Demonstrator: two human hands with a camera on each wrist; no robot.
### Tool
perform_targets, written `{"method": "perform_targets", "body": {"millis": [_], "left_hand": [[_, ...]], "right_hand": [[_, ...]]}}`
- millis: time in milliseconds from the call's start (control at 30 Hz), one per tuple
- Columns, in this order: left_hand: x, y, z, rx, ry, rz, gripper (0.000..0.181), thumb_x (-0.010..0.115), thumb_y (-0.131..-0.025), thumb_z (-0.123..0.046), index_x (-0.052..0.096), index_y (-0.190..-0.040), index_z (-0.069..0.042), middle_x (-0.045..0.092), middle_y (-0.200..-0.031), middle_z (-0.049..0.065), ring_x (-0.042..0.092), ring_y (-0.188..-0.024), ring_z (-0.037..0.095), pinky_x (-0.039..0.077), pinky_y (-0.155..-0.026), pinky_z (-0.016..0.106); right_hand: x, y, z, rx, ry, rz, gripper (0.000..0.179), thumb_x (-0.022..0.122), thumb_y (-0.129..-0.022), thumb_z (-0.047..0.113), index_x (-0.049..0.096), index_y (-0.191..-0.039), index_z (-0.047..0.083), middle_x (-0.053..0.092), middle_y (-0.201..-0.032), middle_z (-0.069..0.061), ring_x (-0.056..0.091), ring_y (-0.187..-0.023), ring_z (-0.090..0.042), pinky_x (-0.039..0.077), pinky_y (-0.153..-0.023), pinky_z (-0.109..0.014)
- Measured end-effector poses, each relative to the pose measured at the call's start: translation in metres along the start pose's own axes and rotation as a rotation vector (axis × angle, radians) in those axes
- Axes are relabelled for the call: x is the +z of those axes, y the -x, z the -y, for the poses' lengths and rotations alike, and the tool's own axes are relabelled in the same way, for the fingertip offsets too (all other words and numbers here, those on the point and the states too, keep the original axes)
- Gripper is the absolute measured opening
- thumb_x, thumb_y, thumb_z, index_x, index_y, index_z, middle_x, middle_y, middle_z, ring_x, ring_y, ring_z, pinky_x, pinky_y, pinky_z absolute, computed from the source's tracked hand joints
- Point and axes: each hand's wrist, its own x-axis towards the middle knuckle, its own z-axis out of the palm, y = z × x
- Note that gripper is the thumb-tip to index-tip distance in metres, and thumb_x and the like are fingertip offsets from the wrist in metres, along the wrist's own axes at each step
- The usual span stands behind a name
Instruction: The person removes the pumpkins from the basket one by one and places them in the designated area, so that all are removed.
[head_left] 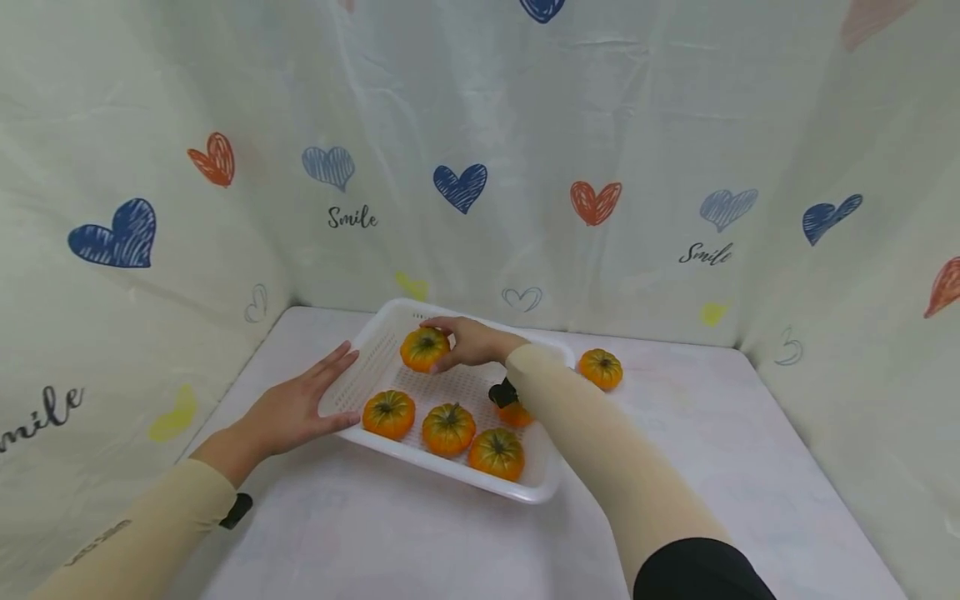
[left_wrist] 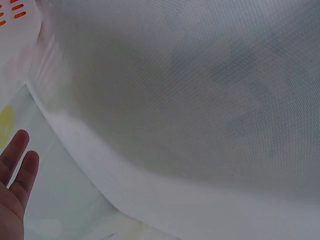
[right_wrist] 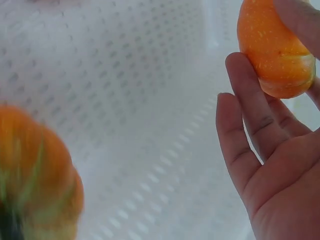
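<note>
My right hand (head_left: 476, 342) holds a small orange pumpkin (head_left: 422, 350) between thumb and fingers, over the back left part of a white plastic basket (head_left: 442, 470). The right wrist view shows the thumb and fingertips against the sides of that pumpkin (right_wrist: 275, 50). Fingers spread and nearly straight, my left hand (head_left: 292, 408) rests at the basket's left rim. Along the basket's front side sit three more pumpkins, a left one (head_left: 389, 414), a middle one (head_left: 448, 429) and a right one (head_left: 497, 454). Another pumpkin (head_left: 515, 414) is partly hidden by the right forearm.
Outside the basket, a pumpkin (head_left: 600, 368) stands on the white-covered table (head_left: 675, 450) by the back right corner. A curtain (head_left: 510, 250) with printed hearts hangs behind the table and along both sides. In the left wrist view, orange shows through the basket's slots (left_wrist: 20, 15).
</note>
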Motion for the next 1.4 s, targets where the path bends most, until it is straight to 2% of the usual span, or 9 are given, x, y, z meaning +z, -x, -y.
{"method": "perform_targets", "body": {"millis": [133,333,700,900,1067,1200,1400], "left_hand": [[-0.002,0.001,-0.001,-0.002,-0.004,0.004,0.094,0.062,-0.087,-0.063,0.025,-0.159,-0.015,0.014,-0.166,0.008,0.041,-0.136,0.044,0.047,-0.094,0.061],[-0.004,0.001,-0.003,-0.001,-0.012,0.007,0.094,0.062,-0.088,-0.063,0.023,-0.160,-0.016,0.013,-0.166,0.008,0.042,-0.135,0.045,0.048,-0.092,0.061],[0.001,-0.002,-0.001,0.006,-0.017,-0.003,0.095,0.061,-0.088,-0.064,0.023,-0.160,-0.016,0.013,-0.166,0.007,0.042,-0.135,0.044,0.047,-0.093,0.061],[0.000,-0.001,-0.002,0.009,-0.021,-0.008,0.095,0.062,-0.088,-0.064,0.024,-0.160,-0.015,0.014,-0.166,0.009,0.042,-0.135,0.045,0.047,-0.092,0.061],[-0.001,0.000,0.000,0.011,-0.026,0.002,0.094,0.060,-0.088,-0.064,0.024,-0.160,-0.015,0.014,-0.166,0.009,0.043,-0.134,0.046,0.048,-0.091,0.061],[0.000,-0.001,0.001,0.019,-0.031,0.003,0.094,0.060,-0.089,-0.064,0.023,-0.160,-0.015,0.013,-0.166,0.008,0.044,-0.134,0.045,0.049,-0.090,0.060],[0.001,-0.001,0.002,0.026,-0.020,0.001,0.094,0.062,-0.088,-0.063,0.023,-0.160,-0.015,0.013,-0.166,0.008,0.044,-0.133,0.046,0.050,-0.088,0.061]], "right_hand": [[-0.014,0.012,0.002,-0.022,-0.024,-0.014,0.077,0.080,-0.086,0.029,0.041,-0.153,0.025,0.044,-0.151,-0.008,0.049,-0.126,-0.019,0.046,-0.101,-0.033],[-0.034,0.035,0.002,-0.064,-0.081,-0.026,0.078,0.080,-0.087,0.026,0.039,-0.154,0.024,0.043,-0.150,-0.009,0.061,-0.109,-0.022,0.052,-0.091,-0.030],[-0.063,0.084,-0.004,-0.090,-0.150,-0.069,0.080,0.080,-0.087,0.030,0.037,-0.154,0.028,0.042,-0.150,-0.005,0.060,-0.108,-0.026,0.054,-0.088,-0.034],[-0.077,0.117,-0.012,-0.110,-0.175,-0.130,0.081,0.080,-0.086,0.029,0.037,-0.155,0.023,0.043,-0.148,-0.007,0.060,-0.110,-0.028,0.054,-0.089,-0.038],[-0.086,0.146,-0.033,-0.085,-0.202,-0.186,0.082,0.078,-0.088,0.026,0.033,-0.157,0.023,0.039,-0.151,-0.010,0.061,-0.111,-0.030,0.054,-0.089,-0.040],[-0.093,0.170,-0.055,-0.045,-0.182,-0.258,0.082,0.077,-0.089,0.028,0.032,-0.157,0.024,0.040,-0.149,-0.013,0.063,-0.108,-0.030,0.054,-0.089,-0.040],[-0.099,0.204,-0.088,0.065,-0.207,-0.328,0.081,0.078,-0.089,0.031,0.034,-0.156,0.025,0.040,-0.149,-0.014,0.061,-0.111,-0.032,0.050,-0.095,-0.046]]}}
